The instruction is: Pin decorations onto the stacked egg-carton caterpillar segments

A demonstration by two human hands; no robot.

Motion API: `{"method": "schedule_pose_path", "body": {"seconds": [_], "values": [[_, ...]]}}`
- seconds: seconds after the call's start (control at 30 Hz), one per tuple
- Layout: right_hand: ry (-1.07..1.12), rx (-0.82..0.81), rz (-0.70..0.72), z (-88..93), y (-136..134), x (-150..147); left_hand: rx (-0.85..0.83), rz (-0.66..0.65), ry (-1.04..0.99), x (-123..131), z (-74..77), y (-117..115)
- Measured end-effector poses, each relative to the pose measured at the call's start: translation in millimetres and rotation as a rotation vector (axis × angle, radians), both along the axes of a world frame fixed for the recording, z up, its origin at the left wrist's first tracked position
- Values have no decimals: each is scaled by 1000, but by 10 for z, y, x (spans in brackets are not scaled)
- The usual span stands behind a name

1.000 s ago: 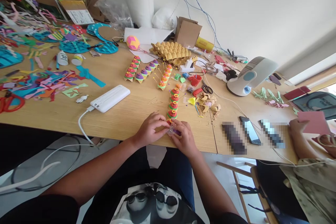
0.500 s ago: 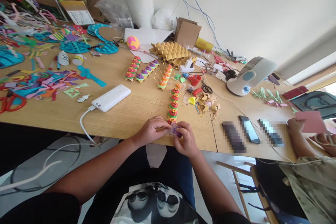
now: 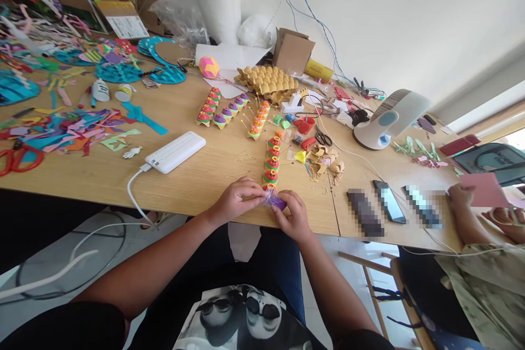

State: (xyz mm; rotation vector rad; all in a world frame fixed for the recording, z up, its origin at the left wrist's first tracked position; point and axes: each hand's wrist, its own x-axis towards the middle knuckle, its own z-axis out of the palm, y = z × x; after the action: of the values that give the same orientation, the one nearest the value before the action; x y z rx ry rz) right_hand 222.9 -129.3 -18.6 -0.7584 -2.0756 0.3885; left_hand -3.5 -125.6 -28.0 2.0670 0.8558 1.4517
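Near the table's front edge, both hands hold a small purple packet [image 3: 278, 202] of what looks like soft clay in clear plastic. My left hand [image 3: 240, 197] pinches the clear end of the plastic. The purple end sits between the thumb and fingers of my right hand [image 3: 294, 216]. Just beyond the fingers lies an egg-carton strip [image 3: 272, 164] with red domes, green edges and yellow rings; its near end is partly hidden by the hands. Thin toothpicks [image 3: 245, 156] lie loose to the left of it. A yellow clay lump [image 3: 300, 157] is to its right.
Decorated carton strips [image 3: 227, 111] stand farther back, before an egg tray [image 3: 266, 81]. A white power bank [image 3: 175, 152] with its cable lies left. Torn carton pieces [image 3: 326, 161], scissors [image 3: 324, 139], a fan [image 3: 389, 120] and phones [image 3: 389, 201] are right. Another person's hand [image 3: 461, 197] holds pink paper.
The purple packet has turned and more of its purple part shows between my hands. My right hand's fingers have shifted to grip its end. The other things stay in place.
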Motion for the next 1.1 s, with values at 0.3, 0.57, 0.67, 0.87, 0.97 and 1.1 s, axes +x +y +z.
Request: {"method": "schedule_pose_path", "body": {"seconds": [0.3, 0.57, 0.67, 0.87, 0.97, 1.1], "values": [[-37, 0, 51, -10, -1, 6, -22, -22, 25, 12, 2, 21], [-29, -4, 80, 20, 8, -13, 41, -19, 44, 23, 72, -13], [-60, 17, 42, 29, 17, -13, 56, -7, 51, 29, 97, -30], [-13, 26, 18, 23, 24, -16, -72, 40, -25, 31, 89, -62], [60, -9, -26, -35, 14, -8, -180, 169, -158, -1, 59, -58], [105, -97, -111, -102, 10, 1, -141, 223, -149, -20, 51, -71]]}}
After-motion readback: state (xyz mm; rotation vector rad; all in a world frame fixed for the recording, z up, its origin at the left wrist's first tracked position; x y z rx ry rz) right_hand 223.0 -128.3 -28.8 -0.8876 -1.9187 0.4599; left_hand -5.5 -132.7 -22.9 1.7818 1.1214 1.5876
